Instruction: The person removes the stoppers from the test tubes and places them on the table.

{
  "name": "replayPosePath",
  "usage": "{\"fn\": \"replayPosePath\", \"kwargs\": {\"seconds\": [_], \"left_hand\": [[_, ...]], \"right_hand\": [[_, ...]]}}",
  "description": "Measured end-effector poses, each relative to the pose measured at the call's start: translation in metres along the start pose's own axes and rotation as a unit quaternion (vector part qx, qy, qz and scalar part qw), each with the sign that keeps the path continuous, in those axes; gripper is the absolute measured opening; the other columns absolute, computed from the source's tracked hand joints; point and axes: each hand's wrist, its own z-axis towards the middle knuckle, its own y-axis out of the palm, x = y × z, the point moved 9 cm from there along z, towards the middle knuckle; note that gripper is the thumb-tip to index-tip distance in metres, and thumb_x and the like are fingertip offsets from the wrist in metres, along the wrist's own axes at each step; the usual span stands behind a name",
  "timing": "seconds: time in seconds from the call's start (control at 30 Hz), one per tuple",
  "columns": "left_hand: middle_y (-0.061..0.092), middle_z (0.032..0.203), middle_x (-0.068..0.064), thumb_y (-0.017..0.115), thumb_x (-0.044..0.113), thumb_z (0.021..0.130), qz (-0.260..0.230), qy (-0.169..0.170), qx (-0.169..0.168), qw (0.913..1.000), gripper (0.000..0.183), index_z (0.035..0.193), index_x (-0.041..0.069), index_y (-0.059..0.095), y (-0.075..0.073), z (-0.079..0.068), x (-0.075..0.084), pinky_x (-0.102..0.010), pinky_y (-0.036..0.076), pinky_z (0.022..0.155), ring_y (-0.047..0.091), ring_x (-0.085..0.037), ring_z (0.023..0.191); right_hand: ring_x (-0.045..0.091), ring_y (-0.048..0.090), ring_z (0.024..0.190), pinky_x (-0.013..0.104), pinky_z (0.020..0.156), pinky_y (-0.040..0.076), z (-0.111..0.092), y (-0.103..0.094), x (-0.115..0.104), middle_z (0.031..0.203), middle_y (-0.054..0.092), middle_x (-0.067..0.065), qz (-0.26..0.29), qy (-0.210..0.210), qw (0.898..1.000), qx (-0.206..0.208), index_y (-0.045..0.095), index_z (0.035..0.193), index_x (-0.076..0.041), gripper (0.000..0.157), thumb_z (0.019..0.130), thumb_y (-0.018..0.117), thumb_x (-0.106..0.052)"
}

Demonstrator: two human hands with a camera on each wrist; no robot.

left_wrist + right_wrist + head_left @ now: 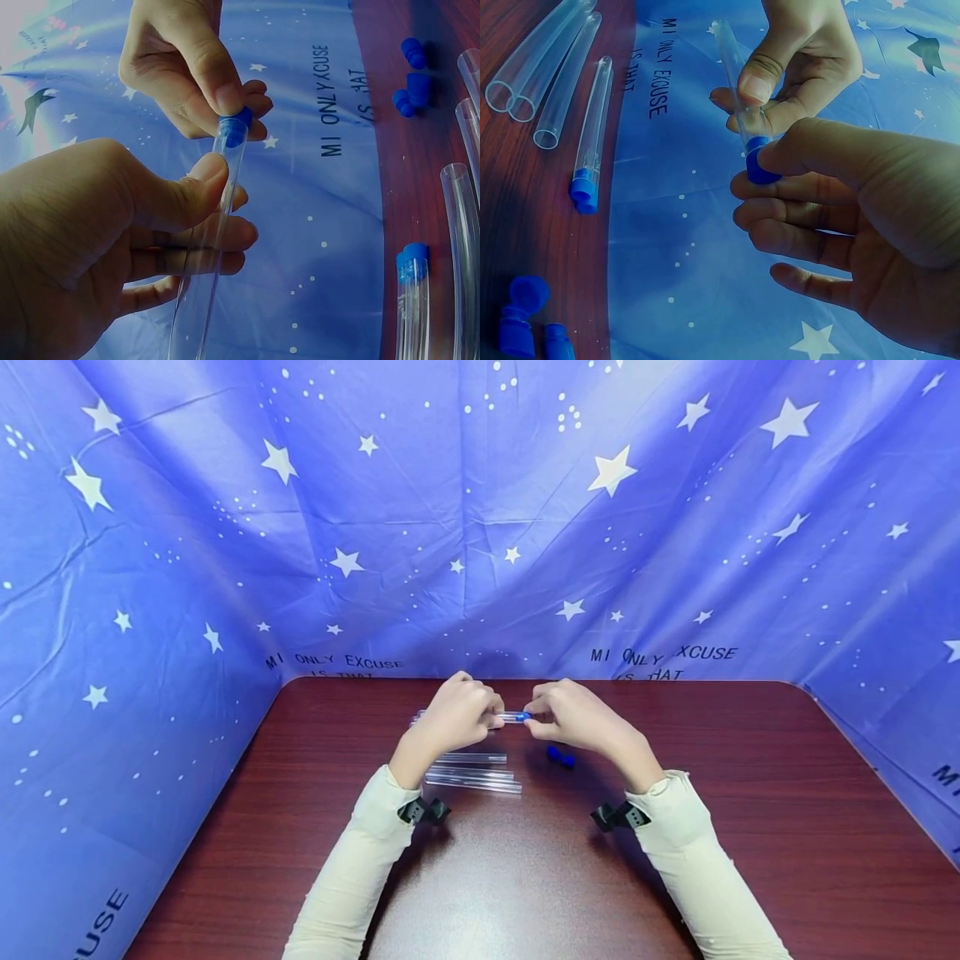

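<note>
My left hand (462, 710) grips a clear test tube (196, 277) between thumb and fingers, above the table. At the tube's mouth my right hand (577, 714) pinches a blue stopper (761, 166) with thumb and forefinger. The stopper's ribbed lower part sits inside the tube, seen through the clear wall in the left wrist view. Several loose blue stoppers (561, 757) lie on the table below my right hand. Open, uncapped tubes (476, 777) lie below my left hand. Farther back, partly behind that hand, are tubes with blue stoppers (583, 189) in their ends.
The reddish-brown wooden table (750, 827) has a rounded far edge. Behind it and at both sides hangs a blue curtain (465, 527) with white stars and printed words. A small black device (423, 812) is strapped at each wrist.
</note>
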Motion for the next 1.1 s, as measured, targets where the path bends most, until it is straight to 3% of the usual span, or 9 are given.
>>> {"fn": "replayPosePath", "kwargs": {"seconds": [0.3, 0.5, 0.7, 0.9, 1.1], "left_hand": [[0.072, 0.074, 0.007, 0.076, 0.013, 0.087, 0.003, 0.005, -0.004, 1.0000, 0.009, 0.078, 0.018, 0.075, 0.000, 0.000, 0.002, -0.036, 0.049, 0.089, 0.068, -0.011, 0.071], [0.073, 0.077, 0.007, 0.075, 0.017, 0.089, 0.002, 0.009, 0.004, 1.0000, 0.008, 0.080, 0.018, 0.075, 0.001, 0.000, 0.001, -0.036, 0.049, 0.088, 0.068, -0.011, 0.075], [0.073, 0.077, 0.008, 0.077, 0.021, 0.088, -0.002, 0.010, 0.008, 0.9999, 0.008, 0.080, 0.019, 0.076, 0.000, 0.000, 0.003, -0.035, 0.048, 0.085, 0.067, -0.011, 0.075], [0.073, 0.079, 0.008, 0.079, 0.024, 0.088, -0.004, 0.005, 0.006, 1.0000, 0.008, 0.082, 0.019, 0.077, -0.001, -0.001, 0.002, -0.034, 0.047, 0.085, 0.066, -0.011, 0.076], [0.073, 0.079, 0.008, 0.079, 0.024, 0.088, -0.007, 0.004, 0.003, 1.0000, 0.007, 0.083, 0.018, 0.077, -0.001, -0.001, 0.002, -0.034, 0.047, 0.085, 0.066, -0.011, 0.075]], "right_hand": [[0.005, 0.038, 0.059, 0.024, 0.057, 0.033, 0.000, 0.001, 0.000, 0.065, 0.051, 0.001, -0.001, 0.006, 1.000, -0.004, 0.069, 0.072, -0.012, 0.011, 0.082, 0.071, -0.012], [0.007, 0.040, 0.061, 0.024, 0.058, 0.034, -0.001, 0.003, 0.007, 0.067, 0.048, -0.004, 0.024, 0.055, 0.998, -0.027, 0.065, 0.070, -0.015, 0.014, 0.082, 0.070, -0.013], [0.008, 0.044, 0.064, 0.025, 0.060, 0.038, -0.003, 0.007, 0.013, 0.070, 0.051, -0.004, 0.042, 0.087, 0.994, -0.049, 0.075, 0.084, -0.010, 0.007, 0.085, 0.069, -0.015], [0.008, 0.045, 0.064, 0.025, 0.060, 0.038, -0.004, 0.009, 0.013, 0.071, 0.053, -0.001, 0.053, 0.079, 0.994, -0.053, 0.077, 0.089, -0.007, 0.011, 0.086, 0.068, -0.014], [0.006, 0.042, 0.062, 0.023, 0.058, 0.036, -0.003, 0.008, 0.010, 0.068, 0.048, -0.004, 0.049, 0.057, 0.996, -0.053, 0.073, 0.081, -0.011, 0.007, 0.086, 0.068, -0.012]]}}
